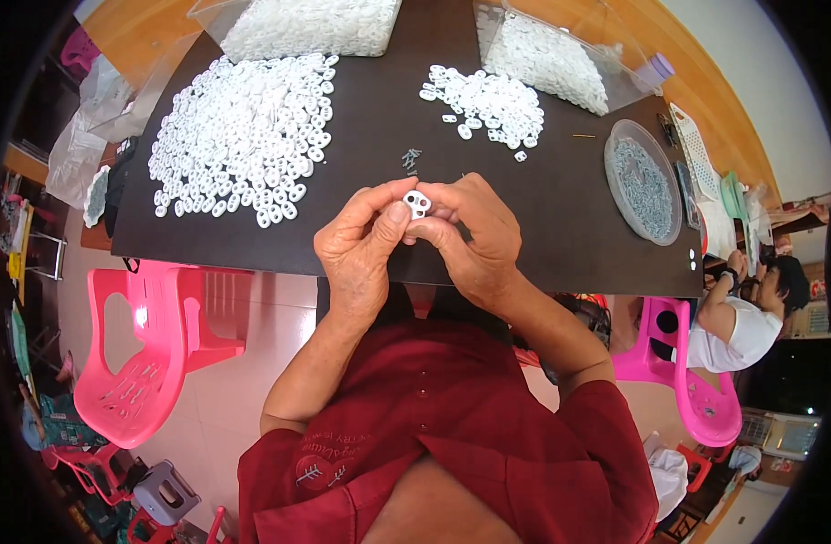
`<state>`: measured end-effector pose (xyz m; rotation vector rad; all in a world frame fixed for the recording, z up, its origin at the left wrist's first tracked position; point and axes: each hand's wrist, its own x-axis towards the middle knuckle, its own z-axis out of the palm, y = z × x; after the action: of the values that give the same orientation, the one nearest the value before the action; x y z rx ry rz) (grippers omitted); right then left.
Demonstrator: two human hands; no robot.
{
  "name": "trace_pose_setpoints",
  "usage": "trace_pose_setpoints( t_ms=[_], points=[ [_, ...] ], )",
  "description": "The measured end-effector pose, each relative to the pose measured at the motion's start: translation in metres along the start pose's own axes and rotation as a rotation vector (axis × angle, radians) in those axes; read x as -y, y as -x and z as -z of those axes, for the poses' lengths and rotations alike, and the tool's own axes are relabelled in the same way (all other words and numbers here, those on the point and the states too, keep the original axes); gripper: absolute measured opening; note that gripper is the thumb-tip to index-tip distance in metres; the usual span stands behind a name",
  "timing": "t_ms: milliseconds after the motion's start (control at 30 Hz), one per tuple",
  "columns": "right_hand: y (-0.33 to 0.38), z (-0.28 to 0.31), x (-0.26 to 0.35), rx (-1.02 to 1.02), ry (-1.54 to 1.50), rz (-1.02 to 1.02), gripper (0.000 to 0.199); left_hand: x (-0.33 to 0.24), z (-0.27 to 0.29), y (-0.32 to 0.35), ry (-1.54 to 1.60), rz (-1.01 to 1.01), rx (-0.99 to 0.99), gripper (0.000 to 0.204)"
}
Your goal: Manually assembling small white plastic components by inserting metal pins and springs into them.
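Over the table's near edge, my left hand and my right hand meet fingertip to fingertip. Between them they pinch a small white plastic piece with dark holes. Both thumbs press near its lower side, and the fingers behind it are partly hidden. Just beyond my fingertips lies a little heap of grey screws. Left of my hands spreads a large pile of white oval plastic pieces with holes. A smaller pile of white pieces sits farther off to the right.
Clear bins of white pieces stand at the back of the dark table. A round tub of screws is at the right. Pink chairs flank me; another person sits at the far right.
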<state>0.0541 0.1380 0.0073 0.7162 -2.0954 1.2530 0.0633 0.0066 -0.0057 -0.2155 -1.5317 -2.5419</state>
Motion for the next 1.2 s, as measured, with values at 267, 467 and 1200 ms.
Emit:
trace_pose_setpoints(
  t_ms=[267,467,1200],
  points=[
    [-0.004,-0.003,0.006,-0.014,-0.009,0.082,0.029,0.011,-0.003,0.005,0.022,-0.175,-0.043,0.017],
    [-0.003,-0.006,0.003,-0.015,-0.010,0.105,0.028,0.010,-0.008,0.009,0.004,-0.200,-0.093,0.016],
    [-0.002,-0.011,-0.002,-0.100,0.173,0.358,0.020,0.013,-0.019,0.014,-0.136,-0.301,-0.132,0.016]
  ],
)
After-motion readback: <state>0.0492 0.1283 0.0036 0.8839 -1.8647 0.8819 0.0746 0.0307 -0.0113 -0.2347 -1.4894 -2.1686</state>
